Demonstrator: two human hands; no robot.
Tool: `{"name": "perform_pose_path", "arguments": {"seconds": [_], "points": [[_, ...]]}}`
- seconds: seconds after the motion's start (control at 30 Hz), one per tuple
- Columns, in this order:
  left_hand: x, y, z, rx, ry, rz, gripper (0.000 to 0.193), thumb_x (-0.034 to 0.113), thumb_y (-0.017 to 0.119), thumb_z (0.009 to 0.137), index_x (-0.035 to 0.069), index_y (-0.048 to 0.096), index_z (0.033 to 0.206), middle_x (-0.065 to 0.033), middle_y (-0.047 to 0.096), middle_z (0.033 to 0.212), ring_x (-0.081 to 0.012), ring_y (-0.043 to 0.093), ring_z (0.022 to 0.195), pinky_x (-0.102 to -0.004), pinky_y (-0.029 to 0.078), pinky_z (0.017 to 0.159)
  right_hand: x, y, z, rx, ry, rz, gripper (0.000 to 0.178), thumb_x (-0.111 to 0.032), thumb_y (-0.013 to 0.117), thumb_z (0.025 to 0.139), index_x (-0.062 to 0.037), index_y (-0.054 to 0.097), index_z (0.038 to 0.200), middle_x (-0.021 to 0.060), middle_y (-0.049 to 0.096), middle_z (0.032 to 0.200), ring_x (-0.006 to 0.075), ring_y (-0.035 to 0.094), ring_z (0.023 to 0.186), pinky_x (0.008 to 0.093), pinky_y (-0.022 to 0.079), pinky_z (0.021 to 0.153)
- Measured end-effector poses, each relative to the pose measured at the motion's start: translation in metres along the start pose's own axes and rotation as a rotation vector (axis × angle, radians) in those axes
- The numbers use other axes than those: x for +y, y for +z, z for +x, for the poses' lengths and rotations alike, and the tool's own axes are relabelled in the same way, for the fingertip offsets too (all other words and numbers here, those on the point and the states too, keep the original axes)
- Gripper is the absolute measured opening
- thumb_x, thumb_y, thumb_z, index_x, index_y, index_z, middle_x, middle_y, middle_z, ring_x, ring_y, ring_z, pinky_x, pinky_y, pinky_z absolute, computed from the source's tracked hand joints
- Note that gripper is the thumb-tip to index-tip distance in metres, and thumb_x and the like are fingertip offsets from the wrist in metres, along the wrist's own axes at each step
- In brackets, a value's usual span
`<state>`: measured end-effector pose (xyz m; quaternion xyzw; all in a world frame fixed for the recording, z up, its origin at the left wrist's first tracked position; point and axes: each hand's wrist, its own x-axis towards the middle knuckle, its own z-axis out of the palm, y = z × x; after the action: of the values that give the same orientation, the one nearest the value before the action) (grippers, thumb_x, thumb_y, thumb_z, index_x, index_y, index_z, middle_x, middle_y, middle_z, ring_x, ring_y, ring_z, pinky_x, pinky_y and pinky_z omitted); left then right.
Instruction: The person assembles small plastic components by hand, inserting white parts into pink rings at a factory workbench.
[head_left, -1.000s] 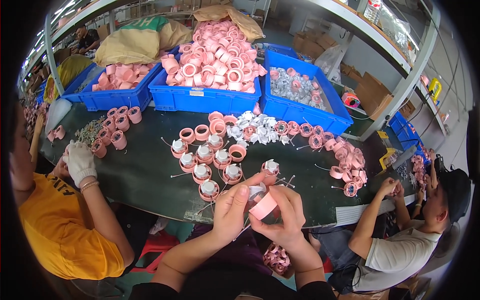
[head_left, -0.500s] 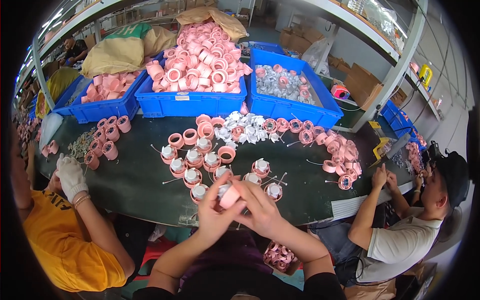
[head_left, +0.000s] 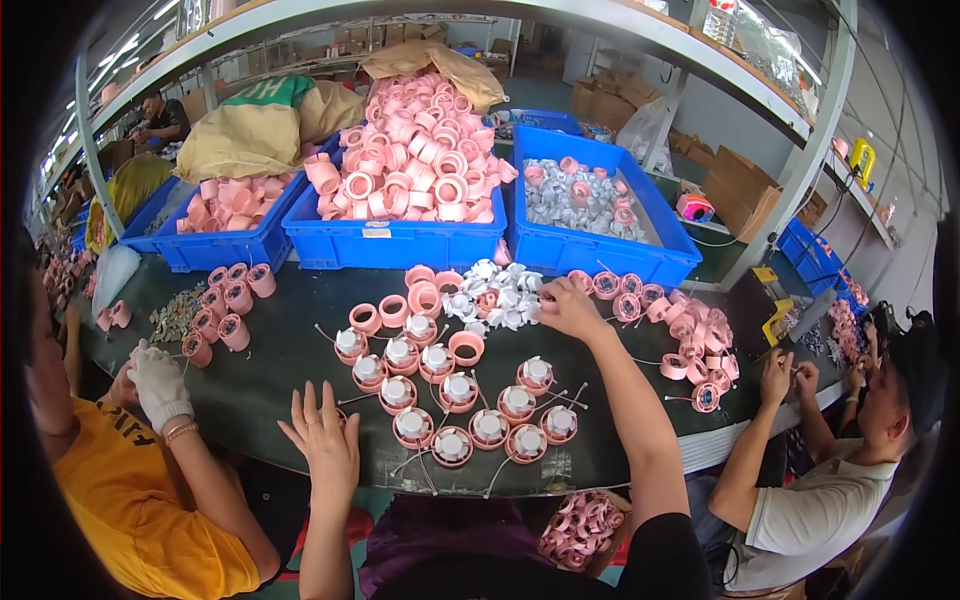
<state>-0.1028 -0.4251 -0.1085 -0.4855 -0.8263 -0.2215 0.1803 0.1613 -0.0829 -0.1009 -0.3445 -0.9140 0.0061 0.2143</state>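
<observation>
My left hand is open above the near edge of the table, its fingers spread. A pink housing, partly hidden, lies behind its fingertips. My right hand is stretched forward, fingers curled round a pink ring-shaped housing at the right of a heap of white plastic parts. Between my arms stand several pink housings with white caps, thin wires trailing from them. Bare pink rings sit just beyond, near the heap.
Along the back stand blue bins of pink rings and of white parts. More pink housings are piled on the right. Co-workers sit on both sides, one in a yellow shirt. A box of pink parts is below the table edge.
My hands have separated. The pink housing they held together is no longer between them; my left hand moved left and opened, while my right reached forward to another housing. The view shifted slightly.
</observation>
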Motion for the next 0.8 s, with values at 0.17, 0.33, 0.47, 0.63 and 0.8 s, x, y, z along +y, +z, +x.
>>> {"name": "perform_pose_path", "arguments": {"seconds": [0.17,0.33,0.47,0.63,0.8], "points": [[0.064,-0.022,0.042,-0.050,0.309,-0.420,0.045,0.011,0.065,0.075,0.004,0.050,0.117,-0.0170,0.045,0.119,-0.0338,0.043,0.110,-0.0510,0.033,0.094,-0.020,-0.005,-0.044,-0.014,0.022,0.335,0.037,-0.014,0.069,0.067,-0.0062,0.051,0.098,0.0148,0.054,0.093,0.0321,0.053,0.091,0.0378,0.044,0.082],[0.165,0.038,0.111,-0.289,0.718,-0.556,0.039,-0.004,0.054,0.065,0.001,0.059,0.103,-0.0139,0.057,0.107,-0.0309,0.055,0.096,-0.0388,0.046,0.081,-0.036,-0.034,-0.063,0.281,0.250,0.534,0.053,-0.024,0.068,0.077,0.0017,0.046,0.118,0.0201,0.056,0.104,0.0296,0.058,0.092,0.0354,0.046,0.079],[0.196,0.115,0.144,-0.734,0.968,-0.586,0.029,0.014,0.057,0.079,0.013,0.063,0.107,-0.0080,0.058,0.100,-0.0295,0.054,0.099,-0.0387,0.046,0.082,-0.046,-0.047,-0.080,0.278,0.408,0.527,0.043,-0.028,0.060,0.083,0.0013,0.051,0.113,0.0196,0.060,0.091,0.0299,0.060,0.084,0.0356,0.047,0.074],[0.213,0.129,0.146,-0.880,0.971,-0.681,0.029,0.025,0.066,0.074,0.012,0.065,0.101,-0.0171,0.054,0.097,-0.0312,0.053,0.097,-0.0364,0.043,0.086,-0.048,-0.039,-0.106,0.271,0.497,0.888,0.039,-0.031,0.046,0.092,0.0020,0.052,0.113,0.0076,0.059,0.079,0.0157,0.057,0.065,0.0263,0.046,0.061],[0.200,0.119,0.139,-0.617,0.712,-0.718,0.034,0.018,0.069,0.070,0.010,0.062,0.102,-0.0155,0.050,0.102,-0.0323,0.053,0.094,-0.0382,0.044,0.083,-0.057,-0.043,-0.105,0.211,0.651,1.510,0.041,-0.033,0.044,0.094,-0.0008,0.048,0.118,0.0051,0.055,0.096,0.0137,0.055,0.084,0.0277,0.048,0.068]]}}
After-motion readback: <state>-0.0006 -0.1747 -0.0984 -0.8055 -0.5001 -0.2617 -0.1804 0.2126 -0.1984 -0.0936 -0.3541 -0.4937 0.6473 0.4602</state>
